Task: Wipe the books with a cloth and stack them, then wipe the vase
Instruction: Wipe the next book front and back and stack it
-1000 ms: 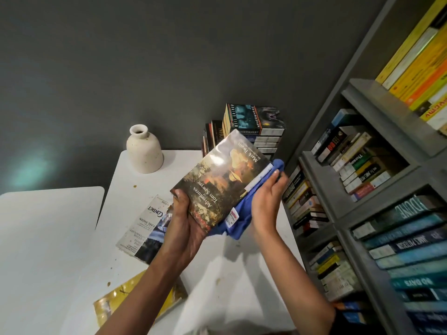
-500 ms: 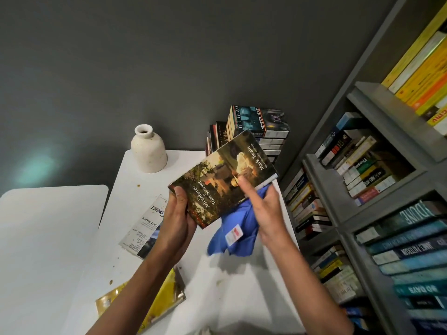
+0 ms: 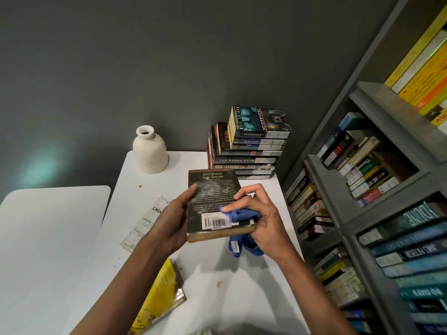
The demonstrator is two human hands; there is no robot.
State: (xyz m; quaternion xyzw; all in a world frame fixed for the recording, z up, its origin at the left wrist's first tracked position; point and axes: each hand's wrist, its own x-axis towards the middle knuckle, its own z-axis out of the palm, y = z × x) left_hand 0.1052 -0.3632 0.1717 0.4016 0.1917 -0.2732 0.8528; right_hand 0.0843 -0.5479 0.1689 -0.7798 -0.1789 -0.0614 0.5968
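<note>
My left hand (image 3: pixel 170 224) grips the left edge of a dark paperback, the Tom Sawyer book (image 3: pixel 211 197), held above the white table with its back cover and barcode up. My right hand (image 3: pixel 260 217) is closed on a blue cloth (image 3: pixel 239 215) and presses it on the book's lower right corner; the cloth's tail hangs below the book. A cream vase (image 3: pixel 150 151) stands upright at the table's far left. A stack of books (image 3: pixel 251 151) rises at the far right corner against the wall.
A white book (image 3: pixel 145 223) lies flat on the white table (image 3: pixel 135 187), partly under my left wrist. A yellow book (image 3: pixel 159 298) lies near the front edge. A grey bookshelf (image 3: pixel 362 189) full of books lines the right side. A second white surface (image 3: pixel 48 226) sits left.
The book has been flipped from front cover up to back cover up. My right hand with the cloth has come from under the book onto its top face.
</note>
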